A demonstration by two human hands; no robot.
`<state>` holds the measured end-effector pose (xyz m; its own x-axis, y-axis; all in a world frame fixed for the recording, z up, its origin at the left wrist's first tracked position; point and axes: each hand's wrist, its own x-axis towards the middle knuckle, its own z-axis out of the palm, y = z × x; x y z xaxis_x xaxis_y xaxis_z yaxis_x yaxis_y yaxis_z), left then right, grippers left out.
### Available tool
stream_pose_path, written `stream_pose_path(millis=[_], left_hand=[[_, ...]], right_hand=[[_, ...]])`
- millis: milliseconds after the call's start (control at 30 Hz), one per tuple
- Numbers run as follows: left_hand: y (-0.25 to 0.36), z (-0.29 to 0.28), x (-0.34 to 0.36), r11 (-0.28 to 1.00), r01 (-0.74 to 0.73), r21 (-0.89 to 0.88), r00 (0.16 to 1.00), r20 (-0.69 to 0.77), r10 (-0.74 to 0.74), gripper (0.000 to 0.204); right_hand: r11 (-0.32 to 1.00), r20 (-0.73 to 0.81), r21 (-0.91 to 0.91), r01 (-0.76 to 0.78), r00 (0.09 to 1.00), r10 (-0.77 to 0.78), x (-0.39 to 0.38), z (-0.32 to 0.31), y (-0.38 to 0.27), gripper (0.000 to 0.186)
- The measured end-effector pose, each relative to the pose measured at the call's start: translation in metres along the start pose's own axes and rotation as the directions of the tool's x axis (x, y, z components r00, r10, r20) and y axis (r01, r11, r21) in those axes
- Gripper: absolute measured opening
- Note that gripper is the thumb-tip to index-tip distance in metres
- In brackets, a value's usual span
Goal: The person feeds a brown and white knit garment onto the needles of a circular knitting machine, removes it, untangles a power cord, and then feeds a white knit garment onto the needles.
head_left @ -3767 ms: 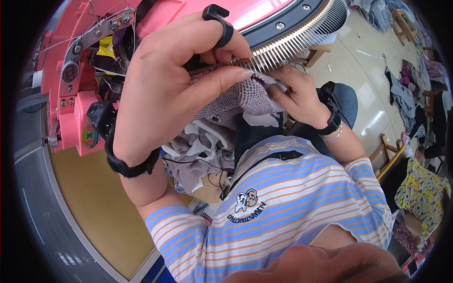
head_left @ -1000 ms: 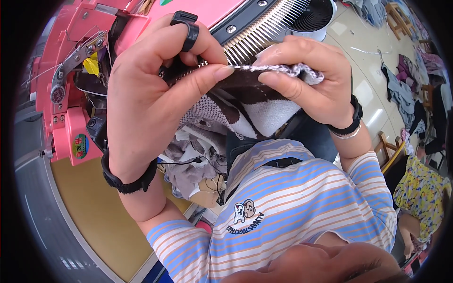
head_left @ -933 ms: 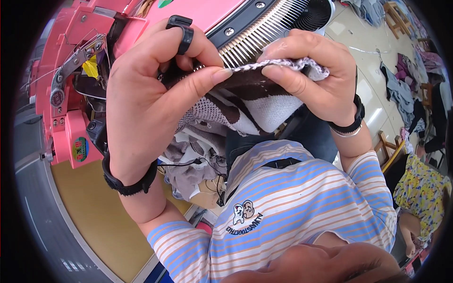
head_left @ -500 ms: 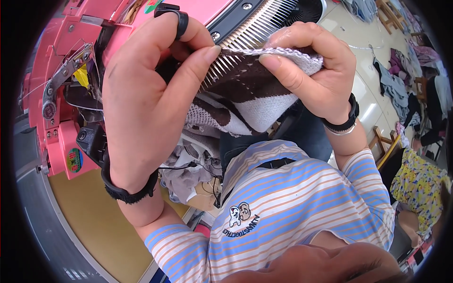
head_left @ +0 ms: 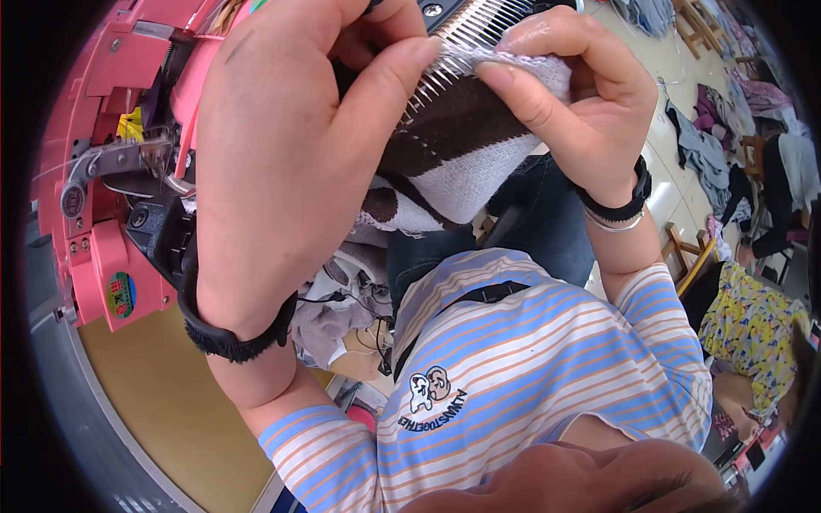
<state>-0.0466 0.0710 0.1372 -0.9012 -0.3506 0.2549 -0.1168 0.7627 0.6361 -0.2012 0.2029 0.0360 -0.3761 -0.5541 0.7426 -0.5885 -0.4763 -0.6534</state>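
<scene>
Brown-and-white knit (head_left: 462, 162) hangs at 12 o'clock, its pale upper edge against the tips of the pins (head_left: 492, 19). Our left hand (head_left: 282, 141), toward 11 o'clock, pinches that edge between thumb and forefinger; our right hand (head_left: 599, 111), toward 1 o'clock, pinches it farther along, with its other fingers curled behind the cloth. Since half a second ago both hands have risen in our view, and the left thumb has come nearer the right one, so we judge that a shorter stretch of edge is being worked along the pins; whether loops sit on them, we cannot tell. As for writing, near 9 o'clock the pink machine (head_left: 128, 60) bears a green oval sticker (head_left: 121, 295) with characters and a round badge (head_left: 74, 201) too small to read; toward 5 o'clock, our striped shirt (head_left: 530, 368) has dark lettering curved under two cartoon animals (head_left: 430, 389).
</scene>
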Motion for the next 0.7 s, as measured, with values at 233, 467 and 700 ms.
stream_pose_path(millis=[233, 467, 700], left_hand=[[0.000, -0.010, -0.026, 0.970, -0.239, -0.041, 0.904, -0.373, 0.207, 0.009], [-0.025, -0.039, -0.101, 0.999, -0.043, -0.023, 0.838, -0.545, 0.024, 0.015], [-0.054, -0.031, -0.097, 0.949, -0.146, 0.281, 0.846, -0.462, 0.267, 0.031]], right_hand=[[0.900, -0.244, -0.435, 0.033, 0.958, -0.153, 0.011, 0.000, 0.019, 0.020], [0.941, 0.243, -0.099, 0.323, 0.925, -0.292, -0.029, 0.066, -0.046, 0.034], [0.805, 0.028, -0.439, 0.400, 0.901, -0.432, -0.021, 0.152, -0.039, 0.017]])
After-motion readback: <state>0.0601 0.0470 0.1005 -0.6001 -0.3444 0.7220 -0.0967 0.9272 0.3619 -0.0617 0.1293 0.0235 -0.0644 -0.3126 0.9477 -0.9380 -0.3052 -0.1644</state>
